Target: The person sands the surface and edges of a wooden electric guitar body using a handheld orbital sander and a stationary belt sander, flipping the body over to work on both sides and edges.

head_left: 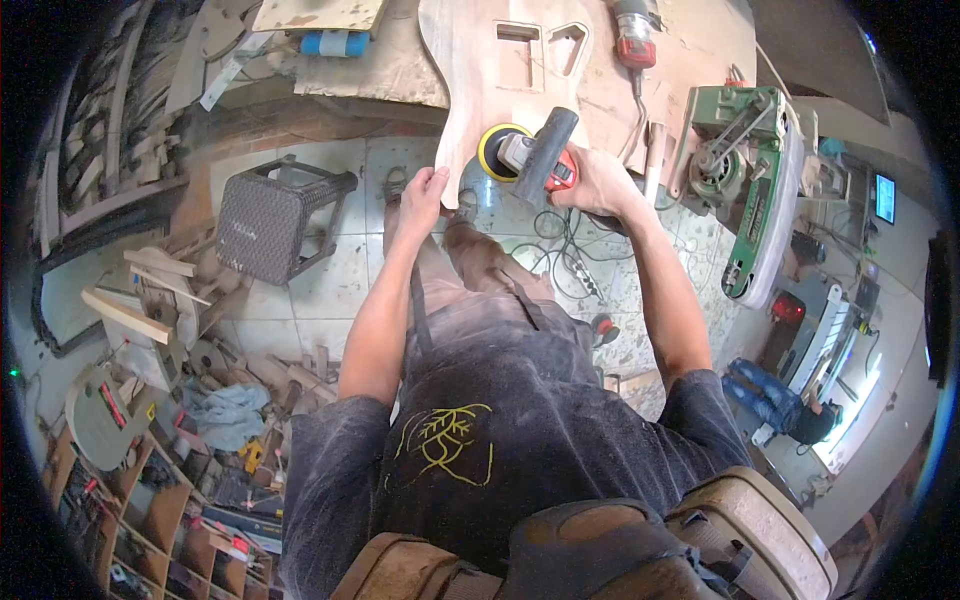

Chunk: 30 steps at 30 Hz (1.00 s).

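Note:
A pale wooden guitar body with cut-out cavities lies on the bench, its lower horn jutting over the front edge. My left hand grips that horn at its tip, fingers closed on the wood. My right hand holds a red and silver power sander with a black tubular attachment across it. The sander's yellow-rimmed round pad rests at the horn, over or against the wood; exact contact is hidden.
A red-based router lies on the bench. A green belt sander stands right, a woven plastic stool left. Cables cross the tiled floor. Offcuts and shelving fill the lower left. Another person is far right.

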### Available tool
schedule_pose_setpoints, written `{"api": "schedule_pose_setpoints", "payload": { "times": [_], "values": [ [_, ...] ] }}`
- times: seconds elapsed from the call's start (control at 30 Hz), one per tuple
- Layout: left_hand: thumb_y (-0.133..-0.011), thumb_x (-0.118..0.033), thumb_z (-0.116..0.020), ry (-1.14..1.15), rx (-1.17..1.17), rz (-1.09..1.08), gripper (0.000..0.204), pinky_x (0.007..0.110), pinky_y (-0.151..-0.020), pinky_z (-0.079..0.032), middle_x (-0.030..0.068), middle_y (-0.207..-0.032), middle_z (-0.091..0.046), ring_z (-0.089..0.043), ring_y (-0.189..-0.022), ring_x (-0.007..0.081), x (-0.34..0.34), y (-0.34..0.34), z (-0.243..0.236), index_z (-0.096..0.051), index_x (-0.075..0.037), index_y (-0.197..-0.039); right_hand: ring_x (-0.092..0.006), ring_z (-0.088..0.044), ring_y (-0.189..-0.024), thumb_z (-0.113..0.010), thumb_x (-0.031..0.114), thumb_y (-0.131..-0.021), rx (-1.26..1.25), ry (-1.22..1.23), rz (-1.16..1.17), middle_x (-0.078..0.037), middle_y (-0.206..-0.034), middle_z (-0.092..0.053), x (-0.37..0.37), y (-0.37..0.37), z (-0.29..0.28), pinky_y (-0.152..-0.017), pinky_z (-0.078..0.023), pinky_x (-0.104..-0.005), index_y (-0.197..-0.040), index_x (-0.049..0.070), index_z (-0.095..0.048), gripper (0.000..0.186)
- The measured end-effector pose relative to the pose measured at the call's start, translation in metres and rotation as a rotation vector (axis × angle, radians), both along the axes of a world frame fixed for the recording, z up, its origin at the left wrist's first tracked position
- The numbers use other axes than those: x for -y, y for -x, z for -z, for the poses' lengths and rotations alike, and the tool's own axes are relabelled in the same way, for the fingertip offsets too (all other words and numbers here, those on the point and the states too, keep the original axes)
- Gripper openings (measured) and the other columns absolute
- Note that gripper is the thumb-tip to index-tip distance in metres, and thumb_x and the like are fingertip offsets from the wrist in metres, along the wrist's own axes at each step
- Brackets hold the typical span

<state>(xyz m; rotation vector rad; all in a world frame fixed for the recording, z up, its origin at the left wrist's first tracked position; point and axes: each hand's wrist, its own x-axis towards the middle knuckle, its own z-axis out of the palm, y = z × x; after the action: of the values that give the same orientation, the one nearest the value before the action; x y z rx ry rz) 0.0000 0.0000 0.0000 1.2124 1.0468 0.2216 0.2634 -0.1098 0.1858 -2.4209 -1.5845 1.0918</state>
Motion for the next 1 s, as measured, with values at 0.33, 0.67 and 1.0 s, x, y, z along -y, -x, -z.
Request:
{"api": "schedule_pose_setpoints", "payload": {
  "times": [0.33, 0.67, 1.0],
  "values": [
    [-0.102, -0.042, -0.053, 0.037, 0.035, -0.022, 0.042, 0.029, -0.051, -0.054, 0.0082, -0.08, -0.068, -0.069, -0.063, 0.0173, 0.003, -0.002, -0.005, -0.06, 0.0, -0.104, -0.0428, -0.067, -0.089, -0.077, 0.034, -0.061, -0.011, -0.033, 0.016, -0.026, -0.091, -0.069, -0.002, 0.002, 0.004, -0.082, -0.053, -0.0481, -0.105, 0.002, -0.063, 0.056],
    [-0.101, -0.042, -0.053, -0.016, 0.017, -0.018, 0.043, 0.03, -0.051, -0.055, 0.009, -0.079, -0.067, -0.069, -0.063, 0.018, 0.002, -0.004, 0.001, -0.062, 0.001, -0.103, -0.0421, -0.068, -0.087, -0.077, 0.031, -0.06, -0.04, -0.029, 0.071, -0.025, -0.089, -0.069, 0.004, 0.005, -0.006, -0.082, -0.053, -0.0466, -0.107, 0.001, -0.063, 0.057],
    [-0.101, -0.042, -0.054, 0.048, 0.059, -0.026, 0.043, 0.03, -0.052, -0.055, 0.0088, -0.079, -0.067, -0.069, -0.064, 0.0176, 0.002, -0.003, -0.006, -0.061, 0.0, -0.104, -0.0434, -0.067, -0.091, -0.077, 0.037, -0.064, -0.035, 0.025, 0.03, -0.026, -0.092, -0.069, 0.001, 0.01, -0.004, -0.083, -0.053, -0.0483, -0.106, 0.001, -0.061, 0.057]
  ]
}}
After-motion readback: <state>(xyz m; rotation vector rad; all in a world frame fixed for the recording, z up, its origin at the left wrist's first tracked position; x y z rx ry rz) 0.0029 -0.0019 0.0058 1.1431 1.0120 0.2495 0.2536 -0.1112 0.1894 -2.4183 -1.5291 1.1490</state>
